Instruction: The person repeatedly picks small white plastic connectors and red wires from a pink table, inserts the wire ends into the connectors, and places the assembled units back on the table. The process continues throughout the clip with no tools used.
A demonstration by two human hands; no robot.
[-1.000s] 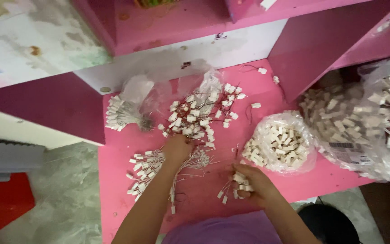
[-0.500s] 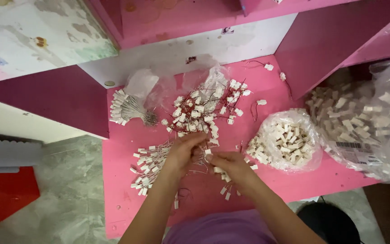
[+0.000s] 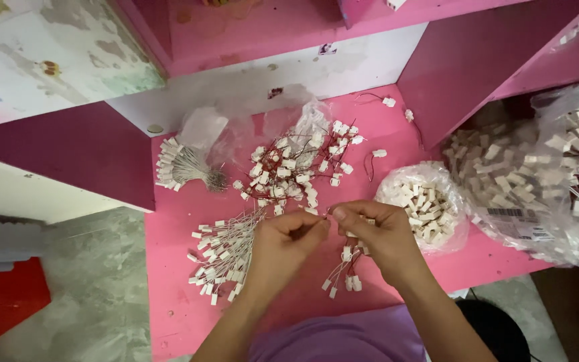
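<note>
The left hand (image 3: 283,245) and the right hand (image 3: 378,234) met fingertip to fingertip above the pink worktop (image 3: 169,315), each grip pinched on the same thin wired connector (image 3: 326,216), a small white plug on fine wire that sat between the two thumbs and forefingers. The remaining fingers of both hands were curled in. Whether the right palm held more of these pieces could not be told.

Just below the right hand a small bunch of wired plugs (image 3: 343,271) hung or lay on the worktop, their white ends pointing toward the near edge. Just beside the left hand, on its outer side, lay a fanned bundle of plugs (image 3: 219,251), wires gathered toward the hands and white ends spread outward. Beyond the hands a loose tangled heap of plugs with red wires (image 3: 289,171) spilled out of a crumpled clear bag (image 3: 236,131). To the left of that heap sat a tied sheaf (image 3: 182,167) of the same parts, wires bound at one end.

To the right of the right hand stood a small open bag of white housings (image 3: 423,204), and farther right a large clear sack (image 3: 557,174) full of similar pieces. A few stray plugs (image 3: 389,102) lay near the back wall.
</note>
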